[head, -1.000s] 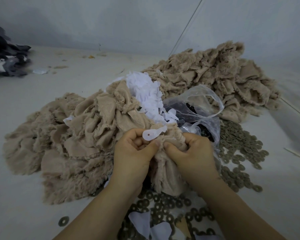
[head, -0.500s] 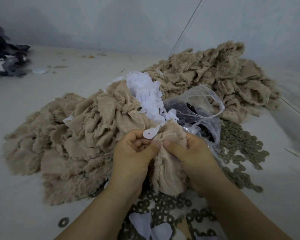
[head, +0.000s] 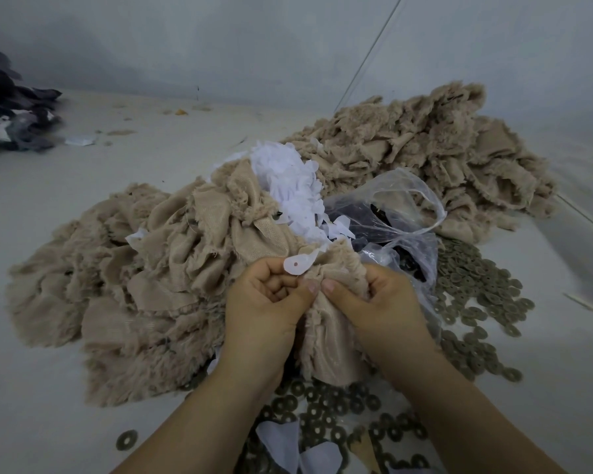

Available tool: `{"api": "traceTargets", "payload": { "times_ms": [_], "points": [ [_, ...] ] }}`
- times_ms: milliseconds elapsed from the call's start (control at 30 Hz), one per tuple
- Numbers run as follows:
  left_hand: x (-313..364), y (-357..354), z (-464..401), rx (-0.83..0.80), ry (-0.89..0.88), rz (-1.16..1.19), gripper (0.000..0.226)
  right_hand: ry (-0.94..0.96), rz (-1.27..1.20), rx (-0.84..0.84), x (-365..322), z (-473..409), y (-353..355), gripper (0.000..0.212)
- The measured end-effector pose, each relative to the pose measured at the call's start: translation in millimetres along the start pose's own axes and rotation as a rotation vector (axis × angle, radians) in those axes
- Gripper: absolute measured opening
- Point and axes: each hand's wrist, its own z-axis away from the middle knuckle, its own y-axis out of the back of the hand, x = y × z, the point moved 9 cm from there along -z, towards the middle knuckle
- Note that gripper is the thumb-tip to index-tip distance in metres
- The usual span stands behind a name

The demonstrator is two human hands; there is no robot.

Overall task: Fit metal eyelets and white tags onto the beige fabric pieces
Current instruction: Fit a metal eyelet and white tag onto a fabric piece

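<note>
My left hand (head: 266, 302) and my right hand (head: 377, 302) pinch one beige furry fabric piece (head: 329, 340) between them, thumbs nearly touching at its top edge. A white tag (head: 300, 263) with a small hole sticks up from the fabric just above my left fingers. Flat round metal eyelets (head: 476, 295) lie scattered to the right and under my wrists (head: 326, 405). A heap of loose white tags (head: 288, 186) sits behind the hands.
Beige fabric piles lie at left (head: 117, 278) and back right (head: 425, 155). A clear plastic bag (head: 391, 213) with dark contents sits right of the tags. Dark cloth (head: 11, 107) lies at far left. Grey walls close the back.
The white tag has slid left and down toward my left fingers. Both thumbs have drawn closer together on the fabric's top edge.
</note>
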Motion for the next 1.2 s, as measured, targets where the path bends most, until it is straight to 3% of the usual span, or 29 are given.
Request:
{"api": "traceTargets", "payload": {
  "times_ms": [233,633,1100,1200],
  "points": [
    [-1,-1,0,-0.015,0.011,0.037,0.021,0.03,0.051,0.017,-1,0,1,0.017],
    [-2,-2,-1,-0.015,0.057,0.1,0.019,-0.332,-0.432,-0.275,26,5,-28,0.021],
    [2,-7,1,-0.076,0.012,0.008,0.036,-0.384,-0.365,-0.191,32,5,-19,0.018],
    [1,-4,0,-0.049,0.006,-0.01,0.027,-0.4,-0.402,-0.231,30,7,-23,0.022]
  ]
}}
